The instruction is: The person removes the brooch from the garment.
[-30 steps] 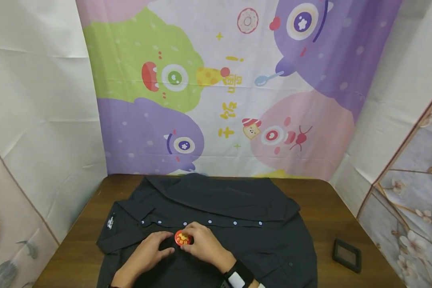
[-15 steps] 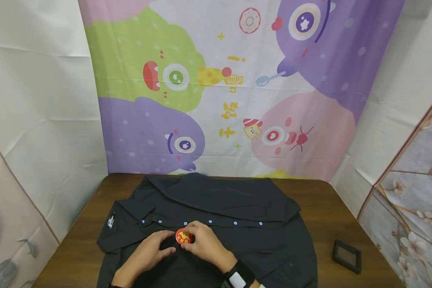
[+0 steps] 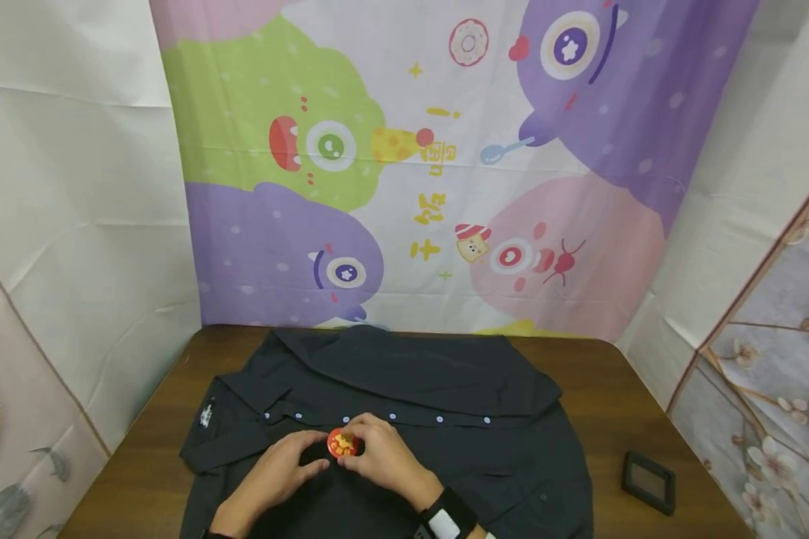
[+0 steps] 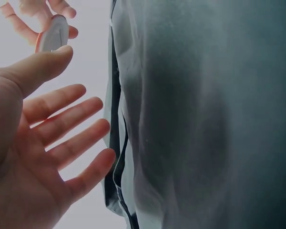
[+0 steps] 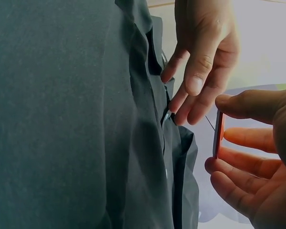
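A round red pin badge (image 3: 340,443) with a yellow figure is held above a black shirt (image 3: 472,464), near its row of white buttons. My right hand (image 3: 386,455) pinches it by the rim between thumb and fingers. In the left wrist view the badge's pale back (image 4: 56,34) faces me. A thin pin (image 5: 209,122) juts from that back in the right wrist view. My left hand (image 3: 279,468) is just left of the badge, its fingers spread and extended in the left wrist view, gripping nothing. Whether its thumb touches the badge, I cannot tell.
The shirt lies spread over a brown wooden table (image 3: 607,374), one sleeve folded at the left. A small black frame (image 3: 649,481) lies on the table at the right. Behind the table hangs a cartoon-print cloth (image 3: 418,299). A smartwatch (image 3: 448,515) is on my right wrist.
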A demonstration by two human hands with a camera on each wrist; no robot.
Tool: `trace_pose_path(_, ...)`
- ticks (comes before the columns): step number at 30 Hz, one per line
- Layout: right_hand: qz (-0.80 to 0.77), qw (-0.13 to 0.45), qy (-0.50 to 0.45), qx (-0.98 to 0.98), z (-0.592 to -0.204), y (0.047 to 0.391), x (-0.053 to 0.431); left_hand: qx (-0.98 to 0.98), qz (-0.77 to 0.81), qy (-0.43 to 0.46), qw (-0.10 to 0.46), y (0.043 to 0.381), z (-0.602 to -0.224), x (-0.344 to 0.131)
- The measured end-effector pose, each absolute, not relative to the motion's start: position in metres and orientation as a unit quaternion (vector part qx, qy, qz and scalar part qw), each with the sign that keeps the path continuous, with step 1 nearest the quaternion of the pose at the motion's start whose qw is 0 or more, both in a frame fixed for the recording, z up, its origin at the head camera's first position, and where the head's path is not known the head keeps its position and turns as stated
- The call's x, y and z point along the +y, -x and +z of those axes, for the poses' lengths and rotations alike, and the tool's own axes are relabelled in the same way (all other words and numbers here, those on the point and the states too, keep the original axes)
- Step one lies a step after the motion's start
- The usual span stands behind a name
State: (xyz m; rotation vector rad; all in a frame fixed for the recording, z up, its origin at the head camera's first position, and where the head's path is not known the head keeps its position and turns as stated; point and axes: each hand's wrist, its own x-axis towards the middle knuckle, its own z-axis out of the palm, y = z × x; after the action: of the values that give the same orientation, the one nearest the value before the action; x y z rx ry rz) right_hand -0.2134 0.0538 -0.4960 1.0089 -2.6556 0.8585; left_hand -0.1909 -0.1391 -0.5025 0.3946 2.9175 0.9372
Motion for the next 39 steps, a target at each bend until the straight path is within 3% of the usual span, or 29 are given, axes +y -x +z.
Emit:
trace_pose_path(9,0.298,0.085,-0.331,-0.891,-0.493,0.215,0.056,0.948,0.298,-0.111,0.03,0.193,-0.5,-0.137)
trace_pose_path(39,0.318,0.083,-0.324,-0.887,-0.482,0.216,0.057,0.943,0.304,-0.125,-0.046,0.19,-0.501,-0.134)
